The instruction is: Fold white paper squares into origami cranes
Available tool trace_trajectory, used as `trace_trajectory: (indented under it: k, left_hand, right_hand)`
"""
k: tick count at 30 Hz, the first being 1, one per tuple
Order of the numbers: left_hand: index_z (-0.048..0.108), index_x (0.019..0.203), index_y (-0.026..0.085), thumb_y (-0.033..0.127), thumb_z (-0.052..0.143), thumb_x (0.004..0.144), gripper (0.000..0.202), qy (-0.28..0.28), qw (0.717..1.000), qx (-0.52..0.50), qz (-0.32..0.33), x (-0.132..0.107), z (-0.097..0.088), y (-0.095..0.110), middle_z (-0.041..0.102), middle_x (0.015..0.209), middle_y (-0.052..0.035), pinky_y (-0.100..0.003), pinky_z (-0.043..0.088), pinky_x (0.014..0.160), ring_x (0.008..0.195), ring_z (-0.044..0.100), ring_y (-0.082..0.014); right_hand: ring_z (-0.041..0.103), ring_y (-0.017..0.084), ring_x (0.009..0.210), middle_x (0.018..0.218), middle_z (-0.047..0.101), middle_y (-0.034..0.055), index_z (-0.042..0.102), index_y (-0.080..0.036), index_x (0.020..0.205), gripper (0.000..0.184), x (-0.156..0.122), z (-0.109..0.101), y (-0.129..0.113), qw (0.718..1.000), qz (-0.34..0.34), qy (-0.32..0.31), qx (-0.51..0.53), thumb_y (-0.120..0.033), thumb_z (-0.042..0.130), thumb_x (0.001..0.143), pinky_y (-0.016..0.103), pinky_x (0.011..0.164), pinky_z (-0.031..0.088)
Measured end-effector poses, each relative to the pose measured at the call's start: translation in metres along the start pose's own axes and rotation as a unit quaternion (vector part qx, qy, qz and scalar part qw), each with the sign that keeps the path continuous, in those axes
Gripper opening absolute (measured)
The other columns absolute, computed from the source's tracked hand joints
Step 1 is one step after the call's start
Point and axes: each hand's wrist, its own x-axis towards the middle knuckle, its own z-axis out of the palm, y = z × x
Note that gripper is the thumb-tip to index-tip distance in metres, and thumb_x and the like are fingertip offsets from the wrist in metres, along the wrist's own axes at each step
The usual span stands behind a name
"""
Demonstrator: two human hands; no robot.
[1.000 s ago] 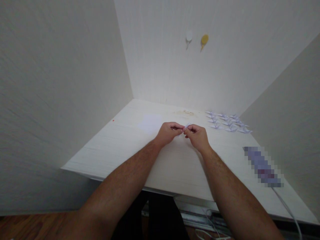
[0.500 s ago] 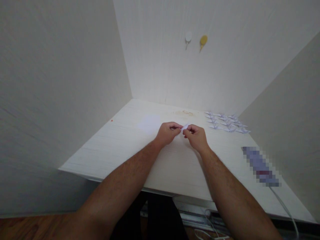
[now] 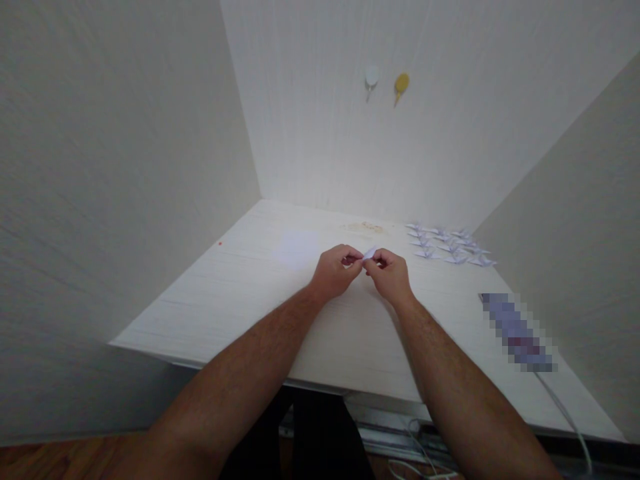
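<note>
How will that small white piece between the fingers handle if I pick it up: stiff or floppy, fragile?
The white piece looks like thin folded paper, so it is probably very light. It juts up between the left hand and right hand without visible droop, suggesting some stiffness. Its slim point would likely bend if squeezed hard.
</note>
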Motion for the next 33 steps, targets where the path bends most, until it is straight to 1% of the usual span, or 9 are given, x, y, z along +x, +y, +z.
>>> trace_trajectory:
  k: [2,4,7,12,18,24,29,33]
  left_hand:
    - [0.068,0.08,0.018,0.02,0.064,0.075,0.007,0.002,1.0,-0.021,0.023,-0.0002,0.0004,-0.0014,0.071,0.087,-0.0057,-0.028,0.052,0.075,0.082,0.064,-0.0151]
    - [0.068,0.078,0.018,0.02,0.066,0.074,0.005,0.005,0.998,-0.04,0.038,-0.0005,0.0007,-0.0029,0.071,0.094,-0.0072,-0.031,0.052,0.081,0.089,0.065,-0.0164]
    - [0.068,0.078,0.018,0.02,0.065,0.075,0.004,0.002,0.998,-0.06,0.029,-0.001,0.0012,-0.0041,0.073,0.099,-0.0082,-0.034,0.051,0.091,0.094,0.067,-0.0172]
    - [0.069,0.078,0.019,0.02,0.065,0.076,0.005,-0.005,0.998,-0.057,0.008,-0.0014,0.0015,-0.0036,0.074,0.101,-0.0069,-0.036,0.05,0.094,0.095,0.068,-0.0179]
    - [0.069,0.076,0.02,0.019,0.064,0.076,0.006,0.012,0.999,-0.033,0.019,-0.0016,0.0014,-0.0034,0.074,0.097,-0.0058,-0.036,0.051,0.093,0.093,0.068,-0.0179]
    - [0.068,0.071,0.02,0.016,0.064,0.074,0.006,0.031,0.998,-0.019,0.043,0.0003,0.0011,-0.0034,0.073,0.091,-0.0056,-0.034,0.051,0.088,0.087,0.067,-0.0168]
    - [0.067,0.07,0.018,0.017,0.065,0.072,0.003,0.043,0.997,-0.061,-0.001,0.0009,0.0031,-0.0029,0.072,0.089,-0.006,-0.031,0.053,0.08,0.082,0.066,-0.0156]
    - [0.068,0.072,0.017,0.02,0.067,0.07,0.003,0.049,0.995,-0.081,-0.035,0.0014,0.0035,-0.0019,0.071,0.09,-0.0061,-0.03,0.054,0.078,0.082,0.066,-0.0154]
  right_hand:
    - [0.056,0.014,0.054,0.058,0.059,-0.0018,0.06,-0.018,0.063,0.013,0.0003,0.0,0.0011,1.0,0.001,0.002,0.01,-0.029,0.061,0.07,0.025,0.053,0.043]
    - [0.056,0.013,0.053,0.059,0.06,-0.0018,0.06,-0.018,0.064,0.012,0.0003,-0.0001,0.0016,1.0,0.001,-0.001,0.018,-0.029,0.062,0.07,0.025,0.053,0.044]
    - [0.056,0.013,0.052,0.061,0.062,-0.0012,0.061,-0.018,0.065,0.011,-0.0004,-0.0005,0.001,1.0,0.002,-0.01,0.024,-0.029,0.062,0.07,0.025,0.053,0.043]
    - [0.053,0.012,0.051,0.061,0.062,-0.0011,0.062,-0.018,0.065,0.012,-0.0014,-0.0003,0.0005,1.0,-0.009,-0.008,0.013,-0.029,0.062,0.07,0.024,0.05,0.04]
    - [0.05,0.011,0.05,0.06,0.06,-0.0019,0.062,-0.018,0.065,0.014,-0.002,0.0006,-0.0018,1.0,-0.031,0.001,-0.005,-0.03,0.06,0.072,0.023,0.049,0.038]
    - [0.047,0.01,0.048,0.057,0.055,-0.0027,0.056,-0.018,0.062,0.015,-0.0031,0.0008,-0.0056,0.999,-0.027,0.012,-0.014,-0.029,0.06,0.071,0.023,0.048,0.036]
    - [0.054,0.013,0.054,0.063,0.062,-0.0004,0.061,-0.018,0.067,0.013,-0.0018,0.0029,-0.0021,1.0,-0.002,0.01,0.015,-0.03,0.062,0.07,0.024,0.051,0.042]
    - [0.059,0.014,0.057,0.067,0.064,0.0006,0.063,-0.018,0.07,0.014,-0.0005,0.005,0.0013,0.999,0.016,0.005,0.047,-0.032,0.063,0.069,0.025,0.054,0.045]
